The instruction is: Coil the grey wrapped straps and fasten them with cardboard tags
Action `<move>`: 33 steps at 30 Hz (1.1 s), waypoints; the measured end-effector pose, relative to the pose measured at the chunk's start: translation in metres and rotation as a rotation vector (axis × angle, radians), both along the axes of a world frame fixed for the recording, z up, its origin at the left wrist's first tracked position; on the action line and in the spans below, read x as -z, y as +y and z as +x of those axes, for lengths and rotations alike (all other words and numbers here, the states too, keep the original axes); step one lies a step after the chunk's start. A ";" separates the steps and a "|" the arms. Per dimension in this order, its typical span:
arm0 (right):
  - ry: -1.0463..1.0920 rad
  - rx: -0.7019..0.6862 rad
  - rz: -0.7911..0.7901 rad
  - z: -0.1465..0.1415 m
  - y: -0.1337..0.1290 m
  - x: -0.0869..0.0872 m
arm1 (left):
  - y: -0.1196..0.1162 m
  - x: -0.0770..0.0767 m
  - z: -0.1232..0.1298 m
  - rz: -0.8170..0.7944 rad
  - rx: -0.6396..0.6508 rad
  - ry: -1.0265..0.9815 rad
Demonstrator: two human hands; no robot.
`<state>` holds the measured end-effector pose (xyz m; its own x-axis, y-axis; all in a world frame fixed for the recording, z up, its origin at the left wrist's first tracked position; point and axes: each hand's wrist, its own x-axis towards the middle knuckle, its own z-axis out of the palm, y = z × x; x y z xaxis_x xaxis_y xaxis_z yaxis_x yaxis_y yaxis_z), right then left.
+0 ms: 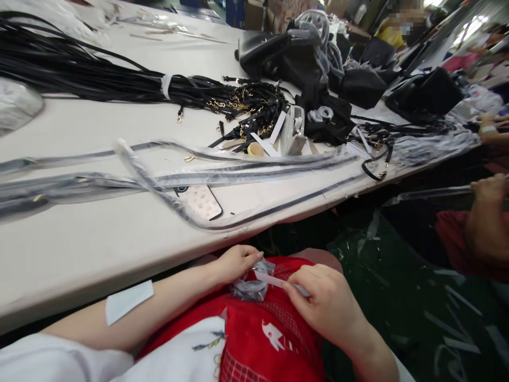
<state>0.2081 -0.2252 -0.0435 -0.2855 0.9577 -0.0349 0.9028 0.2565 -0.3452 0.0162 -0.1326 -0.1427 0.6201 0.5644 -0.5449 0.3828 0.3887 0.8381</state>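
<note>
In my lap lies a coiled dark strap wrapped in clear plastic (249, 289). My left hand (237, 262) pinches its upper edge between thumb and fingers. A narrow white strip (271, 279) reaches from the coil to my right hand (324, 300), whose thumb and fingers are closed on the strip's other end. The strip's tip touches or overlaps the plastic; I cannot tell if it is stuck there. Beneath the coil is a red apron (274, 339) with a white print. A pale blue rectangular piece (129, 302) rests on my left forearm.
Plastic-wrapped straps (246, 178) stretch along the white table (79, 254), partly over a phone (201, 201). Behind them lie bundled black straps (99, 77) with gold clasps and several black bags (278, 55). At right, another person's hand (491, 191) holds a wrapped strap. Scraps litter the green floor.
</note>
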 end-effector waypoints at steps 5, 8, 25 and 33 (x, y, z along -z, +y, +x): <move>-0.103 -0.166 0.069 -0.020 0.002 -0.009 | 0.000 -0.005 0.001 0.082 0.011 0.012; -0.131 -0.218 0.066 -0.037 0.008 0.001 | -0.001 -0.009 0.003 0.136 0.026 0.016; 0.621 0.369 -0.166 -0.018 0.027 0.054 | -0.003 -0.015 0.003 0.039 0.093 -0.090; 1.071 0.634 -0.452 -0.020 0.024 0.101 | -0.007 -0.029 0.001 0.522 0.215 -0.121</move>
<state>0.1883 -0.2010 -0.1444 0.1184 0.8981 -0.4236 0.0518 -0.4316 -0.9006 0.0171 -0.1400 -0.1138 0.7912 0.5940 -0.1459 0.2967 -0.1640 0.9408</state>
